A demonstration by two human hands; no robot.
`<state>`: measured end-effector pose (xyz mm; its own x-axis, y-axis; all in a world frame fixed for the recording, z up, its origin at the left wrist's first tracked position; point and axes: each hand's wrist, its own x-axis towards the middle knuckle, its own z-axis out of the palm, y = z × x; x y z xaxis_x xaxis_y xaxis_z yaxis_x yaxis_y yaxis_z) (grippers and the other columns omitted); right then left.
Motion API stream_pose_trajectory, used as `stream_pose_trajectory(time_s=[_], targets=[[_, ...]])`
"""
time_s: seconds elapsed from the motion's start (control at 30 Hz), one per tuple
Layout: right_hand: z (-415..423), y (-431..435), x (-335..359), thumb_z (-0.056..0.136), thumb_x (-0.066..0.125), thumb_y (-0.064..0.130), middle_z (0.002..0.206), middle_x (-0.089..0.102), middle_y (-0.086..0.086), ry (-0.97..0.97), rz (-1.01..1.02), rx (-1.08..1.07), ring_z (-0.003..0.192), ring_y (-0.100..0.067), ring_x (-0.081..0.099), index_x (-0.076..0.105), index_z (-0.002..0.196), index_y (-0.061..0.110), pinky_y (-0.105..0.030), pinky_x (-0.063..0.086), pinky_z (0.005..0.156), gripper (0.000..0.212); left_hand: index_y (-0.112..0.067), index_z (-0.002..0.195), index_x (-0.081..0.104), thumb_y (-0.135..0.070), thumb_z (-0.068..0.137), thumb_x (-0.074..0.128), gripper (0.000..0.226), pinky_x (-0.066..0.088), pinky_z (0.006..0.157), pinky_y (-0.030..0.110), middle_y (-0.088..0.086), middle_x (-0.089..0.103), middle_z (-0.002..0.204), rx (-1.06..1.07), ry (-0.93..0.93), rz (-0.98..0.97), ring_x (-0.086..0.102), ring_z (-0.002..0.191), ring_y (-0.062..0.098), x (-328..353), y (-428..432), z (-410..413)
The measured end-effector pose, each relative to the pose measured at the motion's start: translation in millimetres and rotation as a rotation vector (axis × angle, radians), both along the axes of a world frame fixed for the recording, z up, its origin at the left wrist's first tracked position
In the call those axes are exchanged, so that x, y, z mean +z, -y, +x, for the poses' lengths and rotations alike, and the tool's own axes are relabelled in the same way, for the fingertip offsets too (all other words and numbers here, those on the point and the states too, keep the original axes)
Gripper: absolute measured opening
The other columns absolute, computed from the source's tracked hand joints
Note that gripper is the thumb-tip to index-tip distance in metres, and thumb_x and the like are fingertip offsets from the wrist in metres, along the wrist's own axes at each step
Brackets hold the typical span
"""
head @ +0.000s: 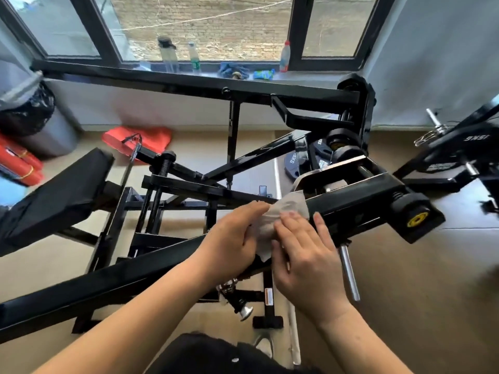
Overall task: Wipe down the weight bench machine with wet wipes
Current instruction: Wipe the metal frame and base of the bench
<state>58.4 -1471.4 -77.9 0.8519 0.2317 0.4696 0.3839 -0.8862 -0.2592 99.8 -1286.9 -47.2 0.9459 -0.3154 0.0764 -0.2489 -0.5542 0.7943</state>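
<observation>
Daylight is coming through a black-framed window (199, 28); bottles (168, 54) are standing along its sill (297, 76) above a tan floor (405, 279).

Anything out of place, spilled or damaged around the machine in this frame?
Nothing looks damaged or spilled. One stray item: an orange bag lies crumpled on the floor behind the bench machine. The wet wipe looks greyed, probably from picked-up dirt.
</observation>
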Motion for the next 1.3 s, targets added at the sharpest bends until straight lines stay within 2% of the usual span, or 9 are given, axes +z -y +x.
stream_pose_trajectory(time_s=[0.17,0.3,0.43,0.57,0.7,0.8,1.0,1.13,1.3], targets=[[12.2,25.0,11.7,0.100,0.058,0.028,0.120,0.071,-0.011,0.079,0.024,-0.348,0.117,-0.030,0.063,0.076,0.107,0.010,-0.054,0.040,0.114,0.026,-0.020,0.144,0.059,0.000,0.095,0.053,0.053,0.024,0.117,0.009,-0.008,0.050,0.154,-0.137,0.046,0.072,0.040,0.144,0.004,6.7,4.2,14.0],[48.1,20.7,19.5,0.098,0.063,0.022,0.090,0.062,-0.011,0.135,0.082,-0.542,0.087,-0.030,0.054,0.067,0.086,0.008,-0.044,0.048,0.082,0.019,-0.022,0.147,0.055,-0.003,0.096,0.053,0.055,0.021,0.115,0.007,-0.011,0.044,0.158,-0.201,0.067,0.083,0.036,0.147,0.003,10.3,12.0,26.6],[58.5,-5.0,-8.6,0.099,0.053,0.021,0.120,0.055,-0.018,0.091,0.241,-0.654,0.116,-0.036,0.051,0.068,0.112,0.007,-0.053,0.044,0.103,0.025,-0.026,0.148,0.053,-0.005,0.096,0.054,0.057,0.024,0.120,0.016,-0.011,0.040,0.160,-0.226,0.066,0.093,0.033,0.149,0.004,7.6,17.4,35.7],[47.5,-20.0,-31.5,0.106,0.031,0.032,0.171,0.014,-0.013,-0.027,0.518,-0.528,0.160,-0.026,-0.001,0.034,0.159,0.006,-0.045,0.006,0.130,0.058,-0.023,0.148,0.053,-0.002,0.095,0.054,0.057,0.025,0.120,0.016,-0.009,0.041,0.160,-0.254,0.061,0.090,0.033,0.149,0.005,7.4,18.8,40.4],[71.6,14.8,-28.1,0.104,0.039,0.034,0.172,0.004,-0.017,-0.014,0.567,-0.619,0.160,-0.028,-0.006,0.022,0.162,0.002,-0.051,0.003,0.130,0.068,-0.023,0.152,0.048,-0.004,0.096,0.055,0.060,0.015,0.113,0.002,-0.011,0.038,0.161,-0.260,0.054,0.097,0.029,0.149,0.002,5.9,17.9,42.7],[83.4,44.7,-33.8,0.109,0.035,0.034,0.167,0.016,-0.028,0.103,0.475,-0.666,0.158,-0.039,0.010,0.023,0.159,-0.006,-0.054,0.009,0.129,0.065,-0.023,0.152,0.046,-0.004,0.095,0.056,0.061,0.024,0.122,0.017,-0.009,0.040,0.161,-0.238,0.052,0.098,0.032,0.150,0.004,0.5,15.4,44.9],[62.9,-17.8,-45.4,0.108,0.017,0.048,0.167,-0.026,-0.020,-0.022,0.823,-0.619,0.157,-0.027,-0.021,-0.015,0.158,-0.006,-0.050,-0.007,0.129,0.080,-0.021,0.151,0.048,-0.004,0.093,0.056,0.061,0.031,0.123,0.035,-0.003,0.045,0.158,-0.155,0.042,0.073,0.036,0.149,0.010,-8.7,15.8,41.1],[44.6,-41.4,-51.6,0.106,0.018,0.056,0.164,-0.035,-0.012,-0.075,0.807,-0.551,0.154,-0.019,-0.031,-0.024,0.157,0.001,-0.041,-0.014,0.127,0.085,-0.020,0.150,0.051,-0.002,0.096,0.057,0.057,0.026,0.123,0.021,-0.005,0.045,0.157,-0.085,0.041,0.045,0.035,0.148,0.004,-8.9,15.5,32.6],[86.4,30.5,-25.1,0.103,0.034,0.036,0.166,-0.024,-0.023,-0.059,0.671,-0.645,0.156,-0.027,-0.024,-0.006,0.160,-0.005,-0.044,-0.012,0.128,0.080,-0.020,0.147,0.054,-0.005,0.100,0.058,0.050,0.019,0.115,0.004,-0.011,0.046,0.153,-0.022,0.014,0.010,0.033,0.142,-0.008,-5.1,7.7,21.8]])
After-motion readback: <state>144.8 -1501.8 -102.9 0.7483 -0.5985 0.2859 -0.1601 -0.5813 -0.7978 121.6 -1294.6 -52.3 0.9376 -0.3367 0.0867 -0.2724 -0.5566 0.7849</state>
